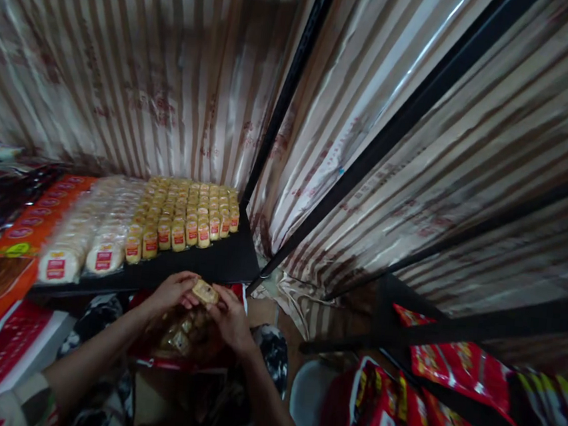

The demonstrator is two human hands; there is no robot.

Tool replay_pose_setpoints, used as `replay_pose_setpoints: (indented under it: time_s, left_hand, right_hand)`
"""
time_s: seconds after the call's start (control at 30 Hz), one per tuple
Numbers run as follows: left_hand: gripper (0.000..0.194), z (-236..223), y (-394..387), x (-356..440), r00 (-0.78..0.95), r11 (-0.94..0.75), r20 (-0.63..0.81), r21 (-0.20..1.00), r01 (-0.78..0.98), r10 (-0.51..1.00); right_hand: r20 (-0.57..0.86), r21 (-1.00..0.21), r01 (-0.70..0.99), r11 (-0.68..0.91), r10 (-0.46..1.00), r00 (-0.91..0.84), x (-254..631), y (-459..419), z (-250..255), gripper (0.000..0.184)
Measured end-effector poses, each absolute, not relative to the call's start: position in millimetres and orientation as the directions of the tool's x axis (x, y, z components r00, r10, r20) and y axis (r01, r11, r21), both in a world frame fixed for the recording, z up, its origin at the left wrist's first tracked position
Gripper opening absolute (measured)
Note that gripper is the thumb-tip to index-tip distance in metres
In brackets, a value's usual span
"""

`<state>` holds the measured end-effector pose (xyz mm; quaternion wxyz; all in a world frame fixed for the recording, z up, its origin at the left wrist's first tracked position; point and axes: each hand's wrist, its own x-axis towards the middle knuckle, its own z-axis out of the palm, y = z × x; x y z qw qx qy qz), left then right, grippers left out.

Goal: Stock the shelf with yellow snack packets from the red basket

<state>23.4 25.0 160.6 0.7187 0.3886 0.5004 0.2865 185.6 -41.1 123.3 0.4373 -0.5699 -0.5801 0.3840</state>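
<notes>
Forearms (102,356) reach toward the shelf (224,261)

Just in front of the shelf, left hand (174,293) and right hand (232,318) grasp one pack (205,291). Fingertip grip alone could let it slip into the red container (163,363) below shelf height.

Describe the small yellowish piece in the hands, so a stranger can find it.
In front of the black shelf, the left hand and right hand meet. Their fingers hold the small yellowish piece, away from the shelf's packet rows.
</notes>
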Motion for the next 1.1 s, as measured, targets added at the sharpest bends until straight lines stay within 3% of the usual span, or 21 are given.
replay_pose_setpoints:
  time_s: [0.2,0.33,0.53,0.77,0.87,1.1]
  left_hand:
    - [0.01,185.4,34.2,33.6,0.296,0.58,-0.554,0.815,0.001,0.778]
    - [0.013,188.5,37.3,37.9,0.326,0.652,-0.589,0.747,-0.129,0.739]
    - [0.02,175.6,26.9,48.9,0.279,0.824,-0.781,0.487,-0.289,0.559]
    - [0.023,174.6,29.1,53.8,0.344,0.853,-0.787,0.419,-0.31,0.512]
    - [0.028,184.0,35.7,52.5,0.377,0.848,-0.76,0.453,-0.276,0.529]
    - [0.015,199.7,55.1,58.2,0.303,0.687,-0.625,0.705,-0.179,0.72]
  right_hand:
    - [0.131,-0.94,0.331,0.087,0.985,0.113,184.2,-39.4,132.7,0.05]
    - [0.141,-0.972,0.212,0.105,0.977,0.163,188.0,-34.1,139.3,0.062]
    - [0.16,-0.979,0.147,0.141,0.98,0.122,201.2,-15.7,154.3,0.033]
    - [-0.017,-0.997,-0.075,0.002,0.968,0.25,205.4,9.2,150.8,0.029]
    - [-0.105,-0.989,-0.133,-0.066,0.945,0.31,205.9,17.2,149.8,0.033]
    - [-0.238,-0.952,-0.276,-0.131,0.885,0.4,203.4,35.3,150.7,0.042]
